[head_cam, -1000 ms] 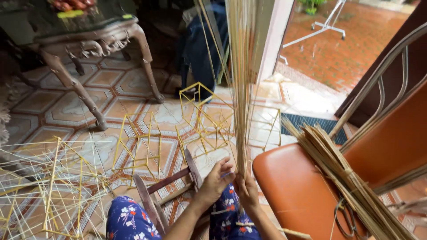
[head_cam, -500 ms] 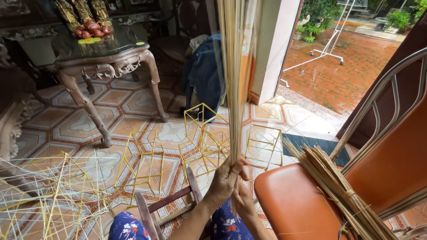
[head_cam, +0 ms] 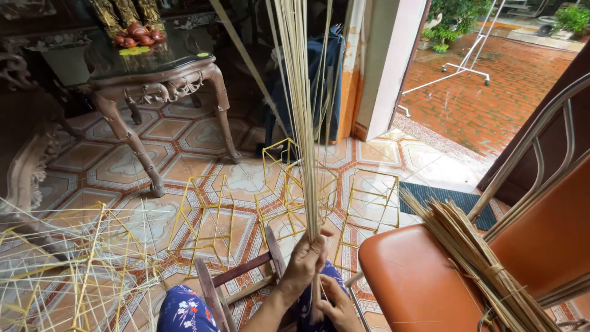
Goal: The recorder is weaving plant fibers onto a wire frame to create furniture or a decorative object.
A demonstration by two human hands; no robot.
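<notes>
Both hands grip upright bamboo sticks, frame centre.
Left hand (head_cam: 305,261) closes around the bamboo sticks (head_cam: 301,117), right hand (head_cam: 335,304) clamps their base, likely aligning ends; tied bundle (head_cam: 473,258) rests on chair (head_cam: 418,283).

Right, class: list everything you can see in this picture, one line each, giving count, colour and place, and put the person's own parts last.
Upright sticks: one bunch, pale straw, centre, held on end.
Stick bundle: one, tan, tied, lying on the chair seat.
Chair: one, orange seat, metal frame, right.
Stick frames: several, yellow, standing on the tiled floor.
Loose frames: a pile, pale yellow, bottom left.
Table: one, dark carved wood, glass top, upper left.
Stool: one, brown wood, by the knees.
Doormat: one, dark, at the doorway.
Left hand: grip closed round the upright sticks.
Right hand: below it, at the bunch's foot; grip unclear.
</notes>
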